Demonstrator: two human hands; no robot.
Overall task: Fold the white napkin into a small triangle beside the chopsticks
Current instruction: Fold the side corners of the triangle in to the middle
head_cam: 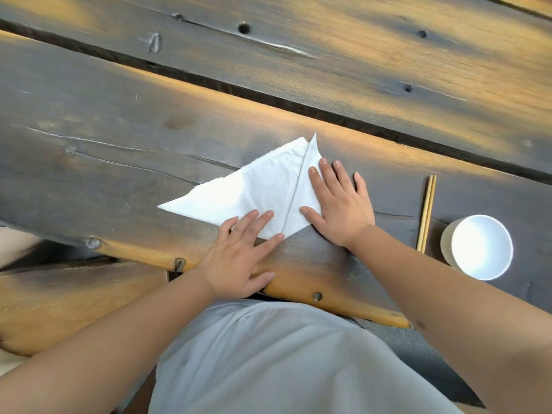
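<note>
Now the white napkin (pixel 263 186) lies flat as a triangle, well left of the chopsticks (pixel 427 213), and both hands pin it: left hand (pixel 239 255) and right hand (pixel 343 210) press with straight, spread fingers, likely to set the crease before folding smaller.

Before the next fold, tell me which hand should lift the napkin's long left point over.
Left, probably. The left hand lies flat on the white napkin's near edge, closer to that point. The right hand presses the folded flap on the side towards the chopsticks, so it can keep pinning.
</note>
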